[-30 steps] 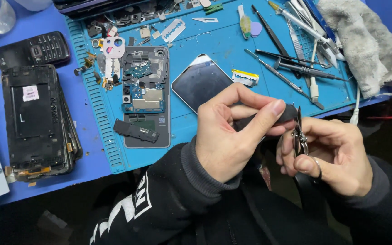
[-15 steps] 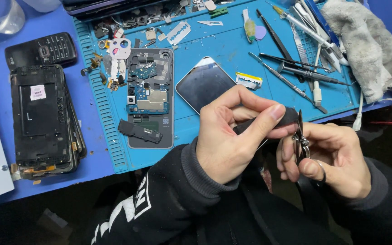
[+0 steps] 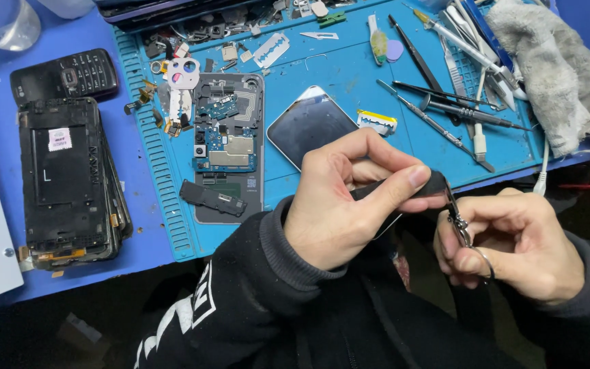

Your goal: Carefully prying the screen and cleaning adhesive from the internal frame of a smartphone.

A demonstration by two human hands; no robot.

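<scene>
The left hand [image 3: 339, 205] pinches a flat black strip [image 3: 404, 190] between thumb and forefinger, just past the near edge of the blue mat [image 3: 349, 61]; the right hand [image 3: 513, 242] grips small scissors [image 3: 457, 219] at the strip's end; beyond lie one screen [image 3: 308, 126], one opened phone [image 3: 230, 147], one keypad phone [image 3: 66, 75]; bare mat surrounds the screen
</scene>
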